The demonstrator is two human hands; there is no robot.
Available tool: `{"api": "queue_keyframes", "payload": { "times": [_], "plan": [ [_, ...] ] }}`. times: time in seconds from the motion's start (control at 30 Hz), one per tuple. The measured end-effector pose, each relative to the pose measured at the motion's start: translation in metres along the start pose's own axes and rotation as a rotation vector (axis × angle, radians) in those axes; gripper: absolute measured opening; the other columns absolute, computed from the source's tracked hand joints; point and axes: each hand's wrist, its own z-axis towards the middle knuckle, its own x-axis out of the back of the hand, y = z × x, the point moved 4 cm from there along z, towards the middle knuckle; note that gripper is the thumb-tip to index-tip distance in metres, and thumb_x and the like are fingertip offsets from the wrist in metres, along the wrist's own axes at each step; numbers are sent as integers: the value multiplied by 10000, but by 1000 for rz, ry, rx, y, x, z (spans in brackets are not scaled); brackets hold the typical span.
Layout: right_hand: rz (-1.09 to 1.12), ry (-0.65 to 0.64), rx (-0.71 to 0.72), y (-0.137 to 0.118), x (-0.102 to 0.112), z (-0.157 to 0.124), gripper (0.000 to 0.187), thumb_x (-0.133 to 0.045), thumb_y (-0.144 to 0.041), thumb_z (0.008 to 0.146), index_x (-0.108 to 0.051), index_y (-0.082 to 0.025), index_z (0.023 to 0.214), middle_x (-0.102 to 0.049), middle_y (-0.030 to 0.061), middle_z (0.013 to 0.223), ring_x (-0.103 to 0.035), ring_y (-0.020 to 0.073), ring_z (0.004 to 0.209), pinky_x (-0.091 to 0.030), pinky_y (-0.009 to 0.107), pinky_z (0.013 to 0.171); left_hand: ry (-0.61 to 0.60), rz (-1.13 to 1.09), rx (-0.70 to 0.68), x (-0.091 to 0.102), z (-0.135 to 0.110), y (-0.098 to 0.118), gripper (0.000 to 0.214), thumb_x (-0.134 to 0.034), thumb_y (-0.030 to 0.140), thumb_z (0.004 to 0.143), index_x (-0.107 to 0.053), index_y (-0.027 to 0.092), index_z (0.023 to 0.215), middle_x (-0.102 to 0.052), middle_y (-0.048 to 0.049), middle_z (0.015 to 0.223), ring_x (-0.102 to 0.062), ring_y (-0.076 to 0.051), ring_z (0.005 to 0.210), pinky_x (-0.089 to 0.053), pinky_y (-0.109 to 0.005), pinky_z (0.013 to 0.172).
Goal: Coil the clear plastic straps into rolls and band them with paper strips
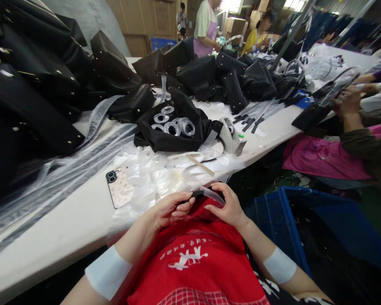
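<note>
Just above my lap, a short black strap (197,193) is partly covered by a clear plastic sleeve (212,195) and bends in an arc between my hands. My left hand (174,206) is closed, pinching the strap's black end between thumb and fingers. On the other side my right hand (230,206) curls around the sleeve's far end, its thumb and forefinger on either side of the plastic; the rest of that end is hidden in the palm. Under both hands lies the red apron (206,250). Clear plastic pieces (168,180) cover the table edge just beyond.
A phone (118,186) lies left on the white table (79,212). Ahead, a black bag (168,144) holds several clear rolls beside a grey tape dispenser (232,137). Black bags (197,70) are piled behind. A blue crate (273,212) stands right. Co-workers stand and sit nearby.
</note>
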Motion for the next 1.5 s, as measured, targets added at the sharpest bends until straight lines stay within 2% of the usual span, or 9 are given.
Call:
{"api": "queue_keyframes", "payload": {
  "times": [0.13, 0.27, 0.57, 0.7, 0.93, 1.03, 1.2, 1.33, 1.5],
  "plan": [
    [-161, 100, 34, -9, 2, -4, 80, -665, -279, 820, -599, -236, 831, -638, 62, 820, -597, 227, 793, -494, 376, 753, 25, 30, -82, 1, 2, -2, 240, -604, 352, 843, -566, 124, 779, -505, 31, 583, -384, -41, 402, -335, -154, 397],
    [-127, 87, -30, -11, 3, -5, 110, -628, -259, 852, -614, -238, 745, -638, 51, 749, -595, 215, 734, -477, 357, 714, 43, 14, -170, 2, 5, -6, 229, -636, 318, 820, -627, 97, 765, -649, -83, 824, -655, -169, 798, -510, -233, 711],
    [808, 22, -485, 11, 18, -14, 212, -760, -340, 746, -627, -185, 689, -691, 29, 720, -631, 153, 626, -512, 278, 612, -42, -177, -298, -10, 10, 0, 184, -611, 215, 794, -627, 114, 641, -702, -122, 981, -560, -273, 1205, -304, -370, 1160],
    [523, 312, -591, 69, 74, -20, 171, -703, -340, 772, -719, -176, 818, -706, 27, 671, -615, 133, 570, -492, 247, 577, -16, -169, -272, -9, 7, 0, 172, -620, 227, 785, -646, 112, 659, -711, -118, 970, -584, -270, 1177, -309, -360, 1158],
    [-278, 163, -840, 141, 119, -41, 403, -730, -422, 692, -544, -220, 396, -540, 12, 378, -559, 187, 479, -461, 282, 576, -36, -141, -310, -6, 3, 4, 191, -615, 193, 795, -669, 92, 641, -714, -116, 884, -614, -258, 1115, -305, -377, 1158],
    [-263, 67, -766, 136, 104, -40, 438, -641, -521, 760, -586, -201, 467, -606, 69, 477, -630, 243, 600, -488, 329, 636, -25, -143, -303, -7, 3, 7, 208, -607, 184, 802, -676, 84, 633, -712, -142, 1012, -612, -269, 1119, -325, -381, 1142],
    [122, -293, -373, 83, 24, -29, 618, -668, -515, 755, -575, -183, 1268, -657, 111, 1209, -629, 258, 1063, -496, 347, 904, 3, -125, -295, -8, 9, 12, 178, -629, 201, 810, -664, 87, 677, -687, -147, 1091, -600, -273, 1138, -397, -374, 1079],
    [63, -309, -314, 58, -19, -29, 363, -414, -433, 957, -664, -185, 1045, -707, 108, 1006, -662, 242, 934, -507, 359, 852, 157, -85, -145, 4, 10, 18, 198, -632, 283, 842, -616, 107, 751, -687, -98, 882, -673, -152, 740, -547, -246, 702],
    [-125, -196, -224, 56, -20, -25, 340, -376, -375, 970, -634, -183, 1082, -687, 116, 1042, -643, 262, 976, -476, 387, 884, 101, -121, -39, -4, -3, 41, 221, -547, 272, 899, -561, 123, 737, -470, 47, 496, -369, -47, 340, -275, -142, 334]
  ]
}}
